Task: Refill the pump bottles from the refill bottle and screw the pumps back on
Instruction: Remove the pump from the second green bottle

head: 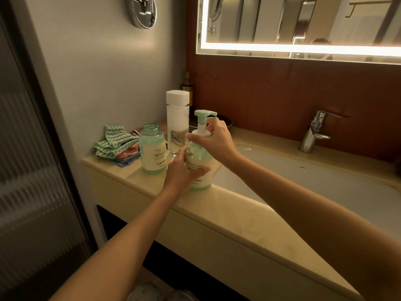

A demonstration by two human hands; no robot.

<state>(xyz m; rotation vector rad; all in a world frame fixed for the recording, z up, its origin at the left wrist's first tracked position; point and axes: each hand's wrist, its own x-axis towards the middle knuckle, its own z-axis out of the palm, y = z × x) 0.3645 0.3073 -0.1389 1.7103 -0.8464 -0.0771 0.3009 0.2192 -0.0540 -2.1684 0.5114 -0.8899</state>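
The refill bottle (177, 120) is the tallest thing on the counter (227, 218). It is a clear, straight-sided bottle with a white square cap on, standing upright near the back wall. In front of it, at the edge of the sink (303, 183), stands a pump bottle (200, 170) of pale green see-through plastic with a cream label. Its mint-green pump (205, 114) sits in the neck. To the left of the pump bottle and a little apart stands a second bottle (153, 148) of the same kind, also upright. Its threaded neck is open and it has no pump.

The left hand (182, 170) wraps round the body of the pump bottle, with the thumb across the label. The right hand (216, 139) grips the white collar at the base of the pump, its fingers curled round it.

The counter is smooth beige stone with a rounded front edge, and the sink is a white rectangular basin. Above is a mirror (303, 22) with a lit border. A shiny chrome tap (312, 133) stands behind the basin. Folded cloths (116, 144), with a green zigzag-weave one on top, lie at the counter's left end.
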